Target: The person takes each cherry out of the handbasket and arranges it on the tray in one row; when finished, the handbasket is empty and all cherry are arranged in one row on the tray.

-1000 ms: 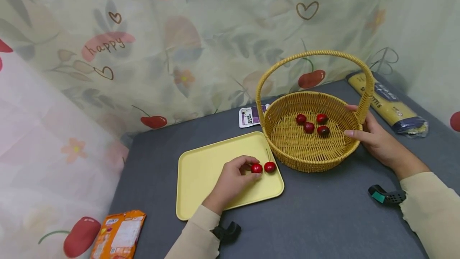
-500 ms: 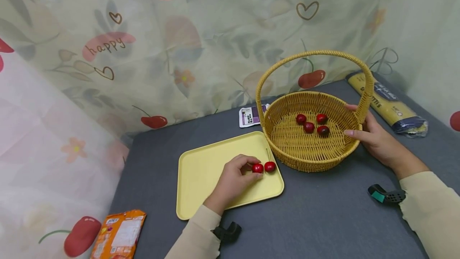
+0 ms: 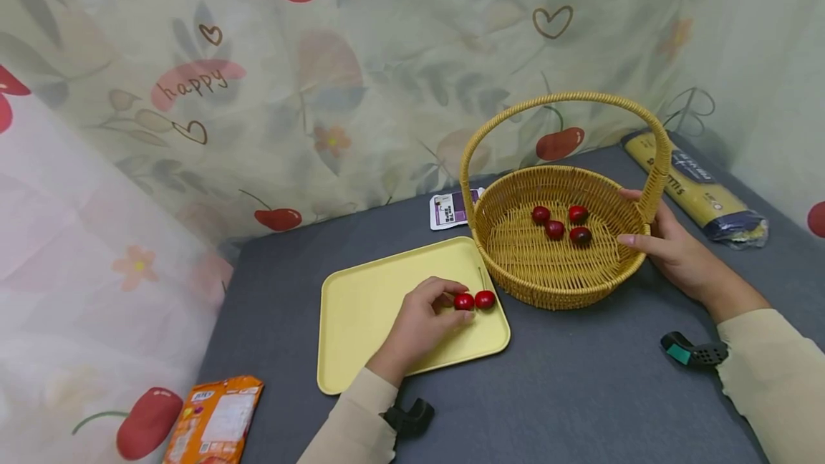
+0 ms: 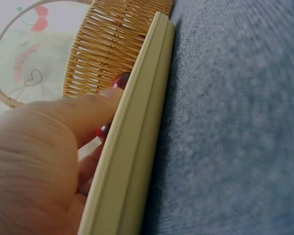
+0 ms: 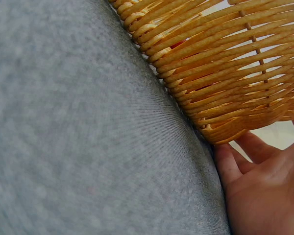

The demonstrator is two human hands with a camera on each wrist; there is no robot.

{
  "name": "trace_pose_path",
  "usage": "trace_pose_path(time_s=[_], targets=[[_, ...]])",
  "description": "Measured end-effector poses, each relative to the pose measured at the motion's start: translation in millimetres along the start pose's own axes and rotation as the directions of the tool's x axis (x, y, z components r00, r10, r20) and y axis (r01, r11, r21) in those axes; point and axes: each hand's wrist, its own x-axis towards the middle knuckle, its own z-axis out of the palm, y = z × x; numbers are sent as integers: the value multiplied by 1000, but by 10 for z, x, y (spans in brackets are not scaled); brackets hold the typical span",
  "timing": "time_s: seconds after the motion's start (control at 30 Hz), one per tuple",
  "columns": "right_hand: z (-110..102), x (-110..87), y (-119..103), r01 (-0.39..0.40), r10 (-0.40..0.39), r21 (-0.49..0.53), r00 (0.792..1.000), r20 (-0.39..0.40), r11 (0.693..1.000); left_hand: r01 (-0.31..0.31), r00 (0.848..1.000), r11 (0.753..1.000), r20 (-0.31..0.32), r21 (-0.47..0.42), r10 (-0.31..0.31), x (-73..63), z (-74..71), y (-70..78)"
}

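In the head view my left hand (image 3: 419, 317) is over the yellow tray (image 3: 364, 296), thumb and fingers pinching a red cherry (image 3: 463, 301). Right beside it lies another cherry (image 3: 485, 299) with a stem, apparently touching it. The left wrist view shows the thumb along the tray rim (image 4: 132, 127), which hides most of the cherries. A woven basket (image 3: 557, 298) with a tall handle holds several dark red cherries (image 3: 555, 230). My right hand (image 3: 677, 253) grips its right side by the handle's base, thumb over the rim; the right wrist view has fingers against the wicker wall (image 5: 225, 83).
A spaghetti pack (image 3: 699, 188) lies behind the right hand. Behind the tray, a small white and purple sachet (image 3: 449, 210) is partly covered by the basket. An orange snack bag (image 3: 215, 421) rests at the table's front left. Printed cloth (image 3: 387, 92) hangs along the back.
My left hand has shifted slightly right with the pinched cherry, closing the small gap to the stemmed one. The right hand and basket hold still.
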Motion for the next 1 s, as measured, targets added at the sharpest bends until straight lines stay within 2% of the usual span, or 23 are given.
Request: trace_pose_path(time_s=[0.13,0.4,0.63,0.77,1.0], targets=[[0,-7,8,-3,3,0,1000,2,1000,25,999,998,-28,-51,-26,-8,2,-6],[-3,-5,4,-4,4,-3,1000,5,1000,22,992,990,-124,-142,-39,5,-11,1],[-17,-19,22,0,0,1,1000,9,1000,19,986,944,-150,-328,-72,39,-49,54],[-25,-25,34,-2,2,0,1000,9,1000,-15,988,925,-145,-380,-44,49,-69,116],[-22,-11,28,-2,2,0,1000,6,1000,-93,993,904,-102,-417,55,76,-80,322]])
